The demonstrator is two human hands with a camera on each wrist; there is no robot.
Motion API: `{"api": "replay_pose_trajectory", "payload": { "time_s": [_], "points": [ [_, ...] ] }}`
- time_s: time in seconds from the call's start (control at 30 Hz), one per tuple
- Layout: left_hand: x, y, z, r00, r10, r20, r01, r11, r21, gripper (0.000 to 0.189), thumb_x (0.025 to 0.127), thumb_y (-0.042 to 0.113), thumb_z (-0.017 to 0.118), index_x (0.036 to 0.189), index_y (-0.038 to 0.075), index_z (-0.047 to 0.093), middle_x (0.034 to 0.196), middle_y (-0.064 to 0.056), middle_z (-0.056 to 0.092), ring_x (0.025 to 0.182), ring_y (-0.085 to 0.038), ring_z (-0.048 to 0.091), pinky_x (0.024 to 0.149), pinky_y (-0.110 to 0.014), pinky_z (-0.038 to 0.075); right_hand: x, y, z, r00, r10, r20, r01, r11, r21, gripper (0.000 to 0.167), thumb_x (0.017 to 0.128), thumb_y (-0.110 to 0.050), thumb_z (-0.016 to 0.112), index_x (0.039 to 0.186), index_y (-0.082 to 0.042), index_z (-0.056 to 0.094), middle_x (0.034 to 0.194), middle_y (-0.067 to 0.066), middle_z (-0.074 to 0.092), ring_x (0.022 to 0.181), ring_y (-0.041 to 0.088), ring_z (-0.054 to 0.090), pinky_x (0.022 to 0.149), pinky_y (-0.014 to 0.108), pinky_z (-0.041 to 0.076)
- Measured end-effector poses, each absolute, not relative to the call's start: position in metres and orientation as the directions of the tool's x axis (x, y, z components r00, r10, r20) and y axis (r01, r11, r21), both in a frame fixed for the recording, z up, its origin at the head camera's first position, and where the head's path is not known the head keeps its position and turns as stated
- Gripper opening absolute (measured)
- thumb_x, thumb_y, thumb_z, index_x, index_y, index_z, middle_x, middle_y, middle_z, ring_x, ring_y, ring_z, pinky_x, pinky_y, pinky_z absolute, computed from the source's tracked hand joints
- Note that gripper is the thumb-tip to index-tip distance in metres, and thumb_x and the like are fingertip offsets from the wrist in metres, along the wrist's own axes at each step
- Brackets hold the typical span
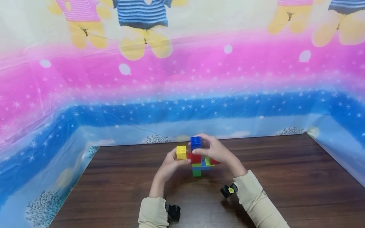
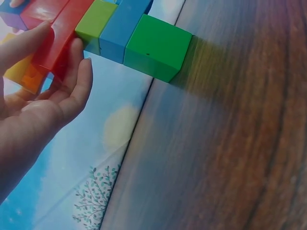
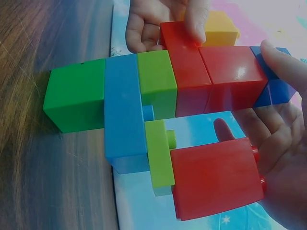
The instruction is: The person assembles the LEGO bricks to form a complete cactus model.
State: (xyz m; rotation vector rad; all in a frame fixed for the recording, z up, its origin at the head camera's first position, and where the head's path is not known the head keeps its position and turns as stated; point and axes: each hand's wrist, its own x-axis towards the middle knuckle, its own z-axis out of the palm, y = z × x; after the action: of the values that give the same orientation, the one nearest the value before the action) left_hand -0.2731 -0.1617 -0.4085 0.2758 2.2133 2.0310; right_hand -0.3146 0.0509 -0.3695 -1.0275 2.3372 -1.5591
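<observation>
A tower of toy building bricks stands on the table, a green brick (image 1: 196, 173) at its foot. Above that come a long light-blue brick (image 3: 123, 110), a lime brick (image 3: 157, 86), a long red brick (image 3: 187, 62) and a shorter red brick (image 3: 232, 72). My left hand (image 1: 166, 167) grips the long red brick at its left end, thumb on the near side, beside a yellow brick (image 1: 181, 153). My right hand (image 1: 216, 150) pinches the dark-blue brick (image 1: 195, 145) at the top. A thin lime brick (image 3: 159, 153) and a large red brick (image 3: 216, 177) sit on the light-blue brick's right end.
The brown wooden table (image 1: 114, 190) ends behind the tower against a printed cloth (image 1: 171, 110), which also rises along both sides. A black wrist camera (image 1: 173, 212) sits at the left sleeve, another black camera (image 1: 228, 190) at the right.
</observation>
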Motion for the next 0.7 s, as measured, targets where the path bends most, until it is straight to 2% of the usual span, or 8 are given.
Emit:
{"api": "replay_pose_trajectory", "payload": {
  "time_s": [0.3, 0.7],
  "points": [
    [-0.2720, -0.1618, -0.4075, -0.977, 0.210, 0.024, 0.045, 0.094, 0.995, 0.049, 0.088, 0.009, 0.069, 0.133, 0.002, 0.049, 0.122, -0.015, 0.061, 0.107, -0.016, 0.060, 0.101, -0.040, 0.050, -0.3167, 0.0502, -0.3709, -0.759, -0.609, 0.231, -0.450, 0.233, -0.862, 0.047, 0.090, -0.031, 0.069, 0.132, -0.018, 0.053, 0.128, 0.005, 0.066, 0.122, 0.025, 0.061, 0.102, 0.047, 0.050],
    [-0.2728, -0.1606, -0.4064, -0.979, 0.205, 0.027, 0.045, 0.085, 0.995, 0.046, 0.087, 0.008, 0.070, 0.129, 0.005, 0.052, 0.119, -0.013, 0.061, 0.105, -0.016, 0.060, 0.100, -0.039, 0.051, -0.3157, 0.0502, -0.3681, -0.766, -0.600, 0.229, -0.447, 0.243, -0.861, 0.050, 0.090, -0.030, 0.070, 0.134, -0.016, 0.052, 0.128, 0.008, 0.066, 0.122, 0.028, 0.061, 0.104, 0.053, 0.046]
  ]
}}
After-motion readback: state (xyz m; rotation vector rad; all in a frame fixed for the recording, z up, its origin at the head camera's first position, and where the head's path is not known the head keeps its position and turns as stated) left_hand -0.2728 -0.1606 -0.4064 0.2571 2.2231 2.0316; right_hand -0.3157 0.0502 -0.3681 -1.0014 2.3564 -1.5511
